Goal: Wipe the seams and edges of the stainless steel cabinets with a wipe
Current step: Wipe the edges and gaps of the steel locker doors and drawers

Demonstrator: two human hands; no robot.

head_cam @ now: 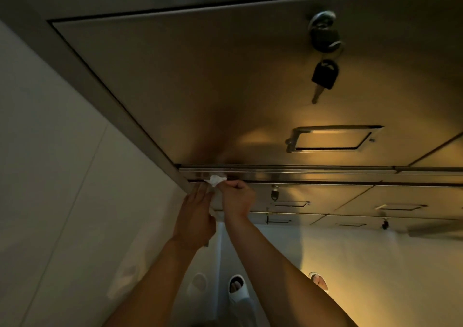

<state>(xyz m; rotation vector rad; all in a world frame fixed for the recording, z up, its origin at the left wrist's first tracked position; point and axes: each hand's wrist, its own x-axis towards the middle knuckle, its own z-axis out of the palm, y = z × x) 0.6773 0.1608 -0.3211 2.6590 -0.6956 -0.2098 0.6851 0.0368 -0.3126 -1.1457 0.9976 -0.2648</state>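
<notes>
Here, crumpled white wipe (215,180) meets steel seam (275,181).

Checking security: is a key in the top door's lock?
In. One key sits in the lock, and a spare key hangs below it on the ring.

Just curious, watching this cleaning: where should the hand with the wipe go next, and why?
Probably slide the right hand rightward along the horizontal seam. The wipe sits pressed at the seam's left corner, beside the left hand, so the rest of that seam lies to the right.
</notes>
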